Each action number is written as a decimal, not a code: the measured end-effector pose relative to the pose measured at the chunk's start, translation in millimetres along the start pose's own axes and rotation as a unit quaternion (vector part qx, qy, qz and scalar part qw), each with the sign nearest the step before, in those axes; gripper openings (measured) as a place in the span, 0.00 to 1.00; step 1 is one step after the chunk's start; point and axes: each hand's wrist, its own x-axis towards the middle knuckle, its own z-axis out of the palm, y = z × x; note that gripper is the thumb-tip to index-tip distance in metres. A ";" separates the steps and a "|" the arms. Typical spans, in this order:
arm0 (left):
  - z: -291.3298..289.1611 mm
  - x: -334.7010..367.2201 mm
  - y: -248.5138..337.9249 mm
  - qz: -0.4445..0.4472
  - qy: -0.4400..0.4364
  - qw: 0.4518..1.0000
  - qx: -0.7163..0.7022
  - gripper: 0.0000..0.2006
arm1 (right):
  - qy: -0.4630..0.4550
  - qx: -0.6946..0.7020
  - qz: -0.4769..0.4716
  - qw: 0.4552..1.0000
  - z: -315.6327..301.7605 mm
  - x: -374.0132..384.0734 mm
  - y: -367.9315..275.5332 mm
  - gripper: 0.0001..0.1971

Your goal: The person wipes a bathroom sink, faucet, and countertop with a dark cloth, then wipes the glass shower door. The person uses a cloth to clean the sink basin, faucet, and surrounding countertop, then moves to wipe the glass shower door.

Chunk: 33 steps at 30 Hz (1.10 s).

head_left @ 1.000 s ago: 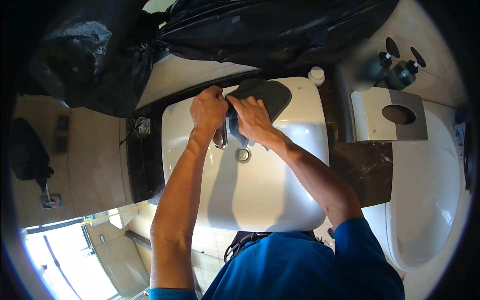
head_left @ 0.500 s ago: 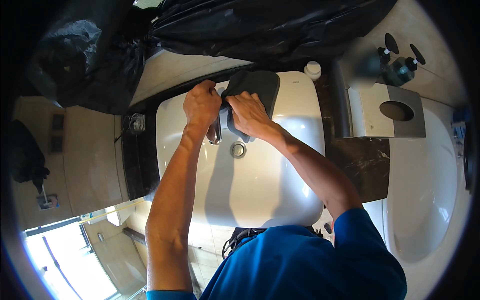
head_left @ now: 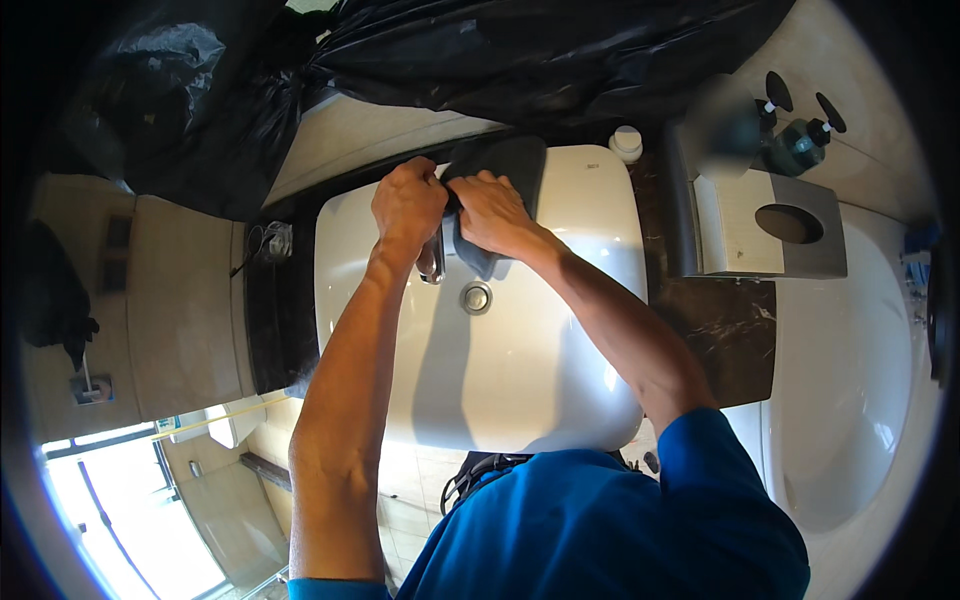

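A dark grey cloth [head_left: 500,160] lies over the back of the white washbasin [head_left: 540,400], and a flap of it hangs down toward the bowl. My right hand [head_left: 492,213] is closed on this cloth with bent fingers, right of the chrome faucet [head_left: 431,262]. Against the faucet's left side, my left hand [head_left: 410,203] is curled into a fist near its upper part. Whatever the left fingers grip is hidden; dark material shows between the two hands. Below the faucet's spout sits the round metal drain [head_left: 476,298].
A small white jar [head_left: 626,143] stands behind the basin's right corner. On the dark marble counter [head_left: 715,340] is a tissue box [head_left: 745,225], with pump bottles [head_left: 800,145] beyond it. Black plastic sheeting [head_left: 560,60] hangs at the back. A bathtub [head_left: 850,400] is at right.
The cloth's outline has shifted, and its right part has moved slightly left and lies flatter. My right hand has moved a little down and left; my left hand stays by the faucet.
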 end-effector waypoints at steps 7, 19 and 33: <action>6.8 3.9 -3.4 0.003 0.016 1.000 0.004 0.12 | 0.007 -0.017 -0.004 1.000 6.3 -2.8 5.6 0.16; -1.5 5.1 0.4 -0.013 -0.011 1.000 0.025 0.15 | 0.030 -0.034 0.013 0.999 9.7 -14.7 -9.7 0.15; 16.2 17.2 -7.4 0.006 0.015 0.999 0.027 0.11 | 0.045 -0.090 0.075 0.992 17.2 -7.0 -24.9 0.19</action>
